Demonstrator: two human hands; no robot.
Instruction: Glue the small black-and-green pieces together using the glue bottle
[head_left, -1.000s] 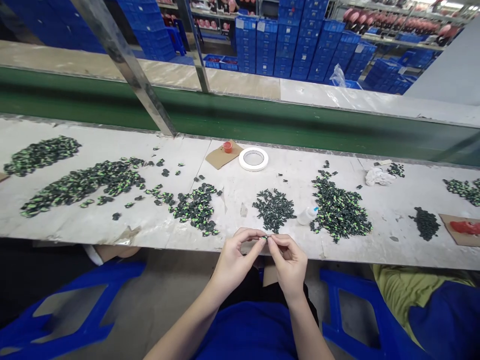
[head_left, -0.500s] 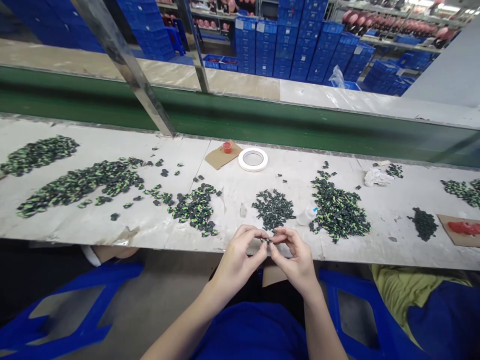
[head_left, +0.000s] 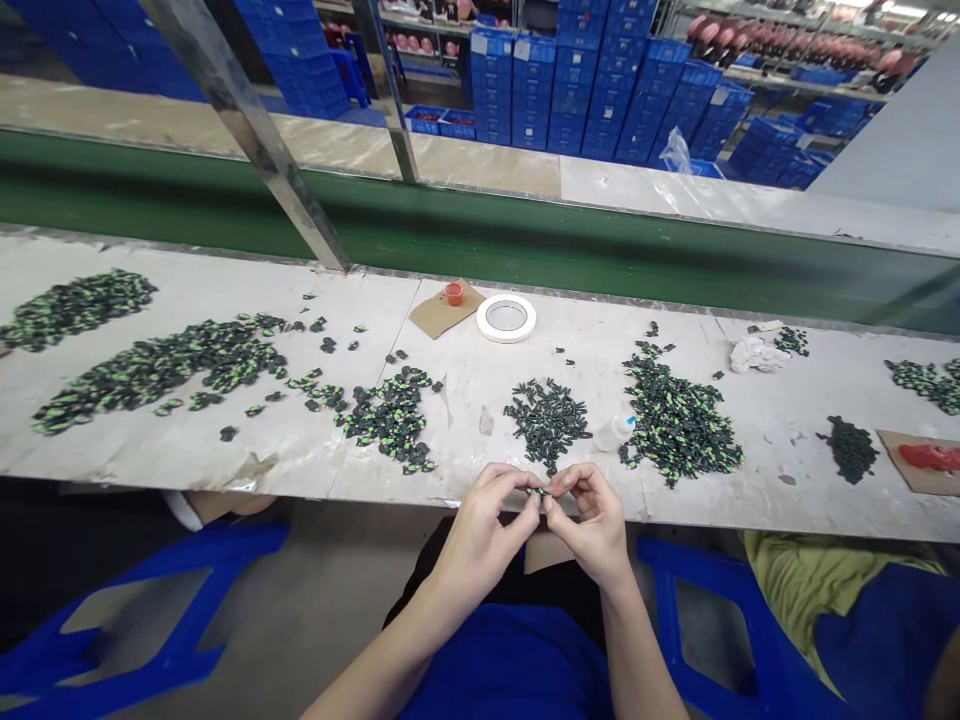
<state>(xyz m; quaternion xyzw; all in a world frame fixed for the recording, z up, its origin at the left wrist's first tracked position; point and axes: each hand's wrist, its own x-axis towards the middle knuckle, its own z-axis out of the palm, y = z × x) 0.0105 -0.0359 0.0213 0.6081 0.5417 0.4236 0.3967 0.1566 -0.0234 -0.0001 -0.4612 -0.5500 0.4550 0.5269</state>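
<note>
Between the fingertips of both hands is a small black and green part (head_left: 538, 492), held over the table's front edge. My left hand (head_left: 491, 515) pinches it from the left with thumb and forefinger. From the right, my right hand (head_left: 589, 515) grips it the same way; the fingers hide much of its shape. Just beyond my fingertips lies a pile of small dark pieces (head_left: 547, 418). A bigger heap of black and green parts (head_left: 679, 420) is to the right, and another cluster of such parts (head_left: 391, 415) sits to the left.
A white tape roll (head_left: 507, 319) and a red cup (head_left: 454, 293) on cardboard stand at the back. A small white bottle (head_left: 613, 433) lies by the right heap. Long heaps (head_left: 165, 370) spread leftward. Blue stools (head_left: 720, 620) flank me, with a person's leg (head_left: 217, 503) at left.
Both hands have drawn slightly down toward my body with the small part still between them. The piles on the table look the same.
</note>
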